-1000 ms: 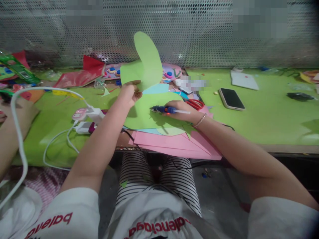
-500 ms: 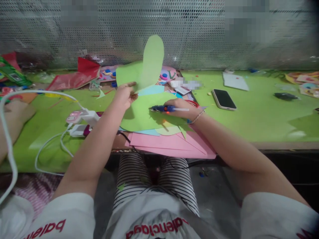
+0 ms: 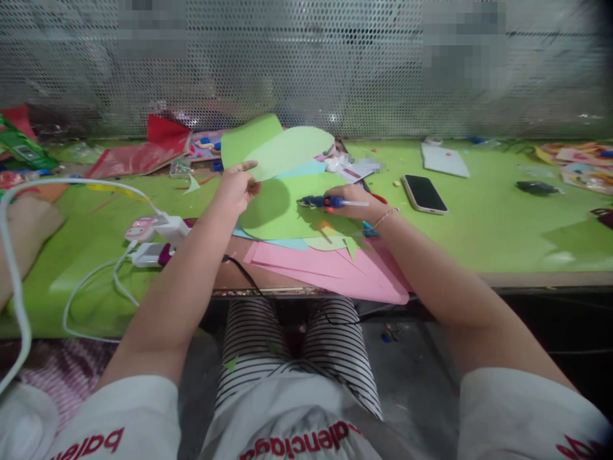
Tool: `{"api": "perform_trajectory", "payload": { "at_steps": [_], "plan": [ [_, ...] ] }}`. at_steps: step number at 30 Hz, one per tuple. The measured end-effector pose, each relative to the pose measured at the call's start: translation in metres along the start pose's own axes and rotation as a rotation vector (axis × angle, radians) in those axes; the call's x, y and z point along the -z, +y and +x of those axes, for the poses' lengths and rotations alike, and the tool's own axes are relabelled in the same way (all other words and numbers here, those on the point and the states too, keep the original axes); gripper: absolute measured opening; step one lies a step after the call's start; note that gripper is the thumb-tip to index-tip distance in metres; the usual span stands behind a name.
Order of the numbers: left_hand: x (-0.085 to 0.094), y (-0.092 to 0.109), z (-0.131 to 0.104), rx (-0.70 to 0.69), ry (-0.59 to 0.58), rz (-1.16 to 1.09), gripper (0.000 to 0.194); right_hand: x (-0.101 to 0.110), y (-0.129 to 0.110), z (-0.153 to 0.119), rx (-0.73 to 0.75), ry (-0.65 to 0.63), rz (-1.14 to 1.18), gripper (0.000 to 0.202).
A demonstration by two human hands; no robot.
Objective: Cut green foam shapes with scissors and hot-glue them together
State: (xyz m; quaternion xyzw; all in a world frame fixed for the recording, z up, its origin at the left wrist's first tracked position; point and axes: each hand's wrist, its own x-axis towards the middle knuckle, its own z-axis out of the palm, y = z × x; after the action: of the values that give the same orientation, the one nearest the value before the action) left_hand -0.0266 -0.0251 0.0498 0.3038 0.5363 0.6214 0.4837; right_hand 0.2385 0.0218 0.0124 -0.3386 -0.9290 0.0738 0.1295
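Observation:
My left hand (image 3: 241,184) pinches one end of a pale green rounded paper piece (image 3: 297,148), which is raised and leans over to the right. Under it lies a large bright green paper shape (image 3: 278,214) on the worktop. My right hand (image 3: 354,199) grips a blue hot glue gun (image 3: 330,202) with a clear glue stick poking out of its back and a small orange light glowing. The nozzle points left, just over the bright green paper; whether it touches cannot be made out. Pink paper sheets (image 3: 335,271) lie nearer me at the table edge.
A phone (image 3: 424,193) lies to the right, with a white card (image 3: 445,160) behind it. White chargers (image 3: 167,230) and cables are on the left, near another person's hand (image 3: 33,220). Red packaging (image 3: 138,153) lies at the back, before a perforated metal panel (image 3: 306,64).
The pale green piece, upright before, has tipped down to the right in my left hand. The glue gun has shifted slightly right and up in view.

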Motion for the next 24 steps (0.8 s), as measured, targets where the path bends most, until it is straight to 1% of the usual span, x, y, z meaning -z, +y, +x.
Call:
{"api": "perform_trajectory", "payload": {
  "at_steps": [4, 5, 7, 11, 15, 18, 24],
  "plan": [
    [0.0, 0.0, 0.001, -0.006, 0.023, 0.004, 0.038, -0.004, -0.007, -0.001, -0.075, 0.005, 0.011, 0.026],
    [0.0, 0.001, 0.001, -0.008, 0.027, 0.0, 0.038, -0.006, -0.011, -0.001, -0.127, 0.032, 0.005, 0.026],
    [0.0, 0.001, 0.001, -0.01, 0.03, -0.009, 0.041, -0.01, -0.017, 0.001, -0.175, 0.073, -0.018, 0.028],
    [0.0, 0.001, 0.001, -0.015, 0.028, -0.04, 0.043, -0.016, -0.024, 0.005, -0.149, 0.09, -0.117, 0.03],
    [0.0, 0.003, 0.0, -0.012, 0.033, -0.082, 0.042, -0.016, -0.028, 0.006, -0.11, 0.068, -0.254, 0.024],
    [0.0, 0.004, -0.001, 0.004, 0.043, -0.091, 0.042, -0.015, -0.031, 0.006, -0.133, 0.058, -0.291, 0.021],
    [0.0, 0.006, -0.002, -0.002, 0.034, -0.102, 0.042, -0.013, -0.035, 0.007, -0.213, 0.031, -0.288, 0.024]
  ]
}}
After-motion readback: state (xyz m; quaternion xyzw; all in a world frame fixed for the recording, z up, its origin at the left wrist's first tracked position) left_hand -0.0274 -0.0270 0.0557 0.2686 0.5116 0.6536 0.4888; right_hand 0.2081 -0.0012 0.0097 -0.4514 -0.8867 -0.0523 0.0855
